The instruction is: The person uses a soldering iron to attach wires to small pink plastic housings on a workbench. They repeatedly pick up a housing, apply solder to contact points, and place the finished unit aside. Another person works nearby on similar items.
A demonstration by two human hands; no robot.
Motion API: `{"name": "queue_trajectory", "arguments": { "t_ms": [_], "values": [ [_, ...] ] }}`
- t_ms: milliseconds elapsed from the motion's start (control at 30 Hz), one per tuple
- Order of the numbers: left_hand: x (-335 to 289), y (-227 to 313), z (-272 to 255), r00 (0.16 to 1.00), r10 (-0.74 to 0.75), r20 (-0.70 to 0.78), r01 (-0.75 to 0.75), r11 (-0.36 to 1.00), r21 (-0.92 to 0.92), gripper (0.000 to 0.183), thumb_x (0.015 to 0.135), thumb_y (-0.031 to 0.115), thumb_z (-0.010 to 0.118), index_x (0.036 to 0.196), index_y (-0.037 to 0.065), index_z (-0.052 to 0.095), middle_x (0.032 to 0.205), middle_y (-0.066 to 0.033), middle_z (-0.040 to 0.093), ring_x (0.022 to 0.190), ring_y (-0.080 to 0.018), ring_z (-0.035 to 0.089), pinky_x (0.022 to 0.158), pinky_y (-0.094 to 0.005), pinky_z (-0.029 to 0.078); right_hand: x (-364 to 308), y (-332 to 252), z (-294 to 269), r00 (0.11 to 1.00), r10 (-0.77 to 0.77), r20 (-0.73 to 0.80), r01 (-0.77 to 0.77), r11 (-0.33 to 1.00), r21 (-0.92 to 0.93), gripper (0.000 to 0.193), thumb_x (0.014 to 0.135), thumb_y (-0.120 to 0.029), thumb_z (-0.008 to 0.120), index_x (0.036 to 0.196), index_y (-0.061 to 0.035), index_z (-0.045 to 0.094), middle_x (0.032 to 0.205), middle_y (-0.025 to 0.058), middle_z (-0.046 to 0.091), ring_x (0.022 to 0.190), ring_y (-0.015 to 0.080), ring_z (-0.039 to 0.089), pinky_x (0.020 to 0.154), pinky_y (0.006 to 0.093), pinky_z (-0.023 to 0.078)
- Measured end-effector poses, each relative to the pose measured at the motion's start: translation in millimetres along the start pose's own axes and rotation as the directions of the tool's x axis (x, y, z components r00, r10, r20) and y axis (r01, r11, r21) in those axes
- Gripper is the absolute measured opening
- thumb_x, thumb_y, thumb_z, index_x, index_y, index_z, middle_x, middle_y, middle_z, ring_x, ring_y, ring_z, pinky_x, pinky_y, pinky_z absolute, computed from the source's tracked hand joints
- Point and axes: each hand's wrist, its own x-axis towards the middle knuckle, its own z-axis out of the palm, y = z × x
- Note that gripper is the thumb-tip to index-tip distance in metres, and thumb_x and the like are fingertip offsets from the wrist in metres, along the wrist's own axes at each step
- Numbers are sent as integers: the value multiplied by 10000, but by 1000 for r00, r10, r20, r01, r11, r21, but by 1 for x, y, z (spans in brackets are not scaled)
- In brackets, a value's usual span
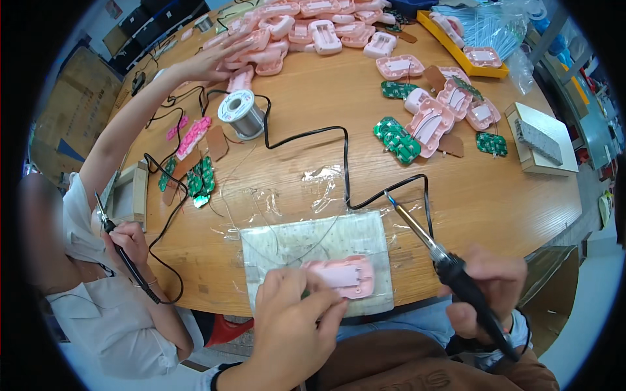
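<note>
A pink plastic casing (349,277) lies on a whitish, stained mat (280,244) at the near table edge. Over the casing's left end my left hand (293,319) is closed, thumb and fingertips drawn together; a sliver of green shows beside them, but what they pinch is hidden. My right hand (492,280) grips the black handle of a soldering iron (450,268), held right of the mat with its metal tip pointing up and left, apart from the casing. The iron's black cord (347,163) winds across the table.
A co-worker at left holds another soldering iron (124,254) and reaches toward heaped pink casings (326,36). A solder wire spool (241,114) stands mid-table. Green circuit boards (398,140) lie among casings at right, near a yellow tray (456,55) and a whitish block (538,140).
</note>
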Motion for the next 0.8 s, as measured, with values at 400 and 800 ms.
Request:
{"name": "queue_trajectory", "arguments": {
  "t_ms": [400, 800],
  "values": [
    [-3, 23, -30, 946, -267, -185, 288, 953, 98, 69, 800, 52, 696, 867, 65, 706, 839, -162, 660, 868, -279, 629, 884, -388, 437, -28, 9, -26, 999, 50, -5, -50, 999, 20, 348, 743, -17, 733, 988, -45, 488, 705, 72, 550, 554, 155, 525, 492, 293, 376],
    [24, -9, 16, 999, -32, 27, 32, 999, 2, 89, 705, -29, 703, 778, -24, 652, 963, -138, 639, 904, -299, 627, 770, -376, 497, -28, 15, -25, 999, 37, -30, -37, 999, 0, 352, 740, -13, 729, 980, -37, 474, 738, 82, 555, 560, 142, 491, 517, 287, 365]
  ]
}}
